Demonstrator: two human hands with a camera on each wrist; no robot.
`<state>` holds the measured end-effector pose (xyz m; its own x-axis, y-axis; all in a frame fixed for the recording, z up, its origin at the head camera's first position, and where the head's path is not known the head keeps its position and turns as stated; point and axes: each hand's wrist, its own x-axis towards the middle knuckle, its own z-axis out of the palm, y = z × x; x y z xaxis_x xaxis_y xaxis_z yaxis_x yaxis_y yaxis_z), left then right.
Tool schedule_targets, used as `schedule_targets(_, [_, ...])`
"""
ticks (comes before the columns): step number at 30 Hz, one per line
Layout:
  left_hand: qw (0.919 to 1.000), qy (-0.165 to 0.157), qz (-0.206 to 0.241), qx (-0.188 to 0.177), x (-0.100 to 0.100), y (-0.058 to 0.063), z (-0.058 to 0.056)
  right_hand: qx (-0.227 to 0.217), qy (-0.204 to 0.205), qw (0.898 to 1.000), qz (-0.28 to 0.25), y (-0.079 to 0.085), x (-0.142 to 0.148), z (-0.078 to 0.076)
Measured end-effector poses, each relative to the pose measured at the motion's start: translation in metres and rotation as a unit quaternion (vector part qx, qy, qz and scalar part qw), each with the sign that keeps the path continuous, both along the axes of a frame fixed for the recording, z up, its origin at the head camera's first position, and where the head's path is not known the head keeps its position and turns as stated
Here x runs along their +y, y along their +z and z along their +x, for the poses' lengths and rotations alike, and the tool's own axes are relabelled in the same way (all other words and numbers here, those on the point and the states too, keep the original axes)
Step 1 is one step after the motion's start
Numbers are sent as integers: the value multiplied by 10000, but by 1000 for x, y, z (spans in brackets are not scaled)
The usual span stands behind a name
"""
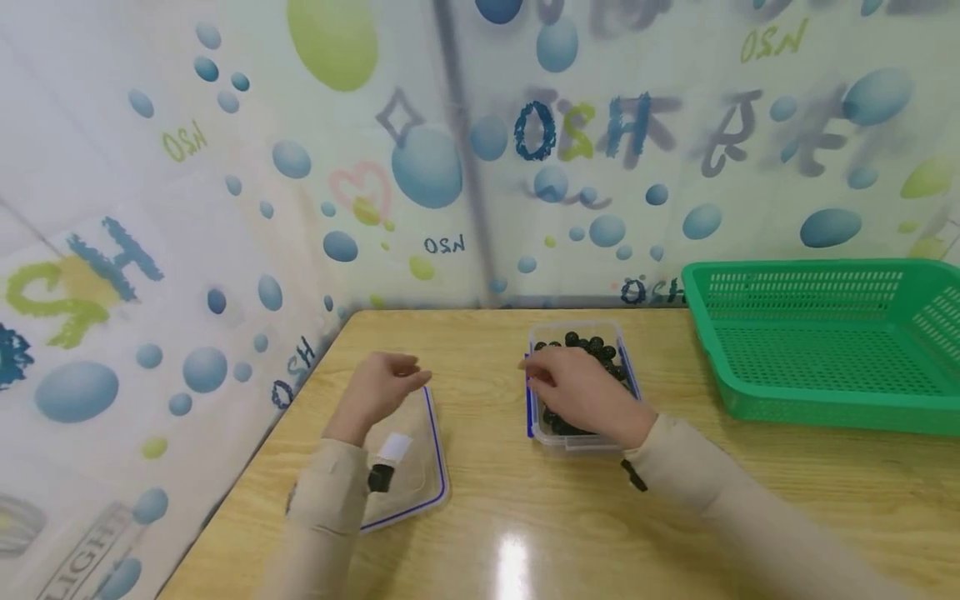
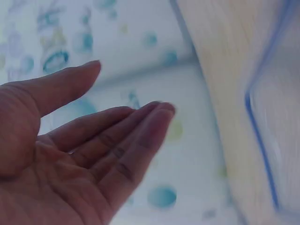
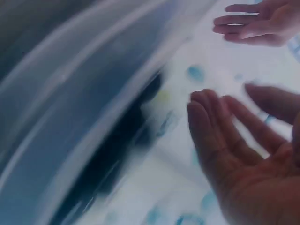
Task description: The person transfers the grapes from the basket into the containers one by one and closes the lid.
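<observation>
Both hands hover above the wooden table with nothing in their fingers. The left hand (image 1: 380,387) is over a clear lid (image 1: 408,479) with a blue seal strip; in the left wrist view its fingers are relaxed and the thumb stands apart. Above a clear plastic container (image 1: 633,379) with blue trim is the right hand (image 1: 573,387), fingers gently bent, thumb apart in the right wrist view. Small dark round fruits (image 1: 596,343), perhaps blueberries or dark grapes, lie inside the container. The right hand hides part of them.
A green perforated plastic basket (image 1: 825,400) stands on the table (image 1: 487,500) at the right. Behind and to the left hangs a white sheet (image 1: 247,150) printed with blue and green bubbles, along the table's edges.
</observation>
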<state>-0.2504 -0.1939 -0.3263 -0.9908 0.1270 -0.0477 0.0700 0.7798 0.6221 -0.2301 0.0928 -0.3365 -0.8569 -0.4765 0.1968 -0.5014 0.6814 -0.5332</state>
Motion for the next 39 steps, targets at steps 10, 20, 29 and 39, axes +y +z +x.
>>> schedule_targets(10, [9805,883,-1566,-798,-111,1,27,-1363,-174,9879,-723,-12,-120,15])
schedule_targets(20, [9813,774,415,-1711,-122,-37,22,-2381,-922,9639,-752,-49,-154,-1])
schedule_targets(29, [9844,701,598,-1497,-109,-44,21,-2413,-1154,9586,-978,-58,-148,-10])
schedule_targets(39, [9798,919,1368,-1132,-89,-19,6,-2092,-1447,9582,-1312,-28,-114,-19])
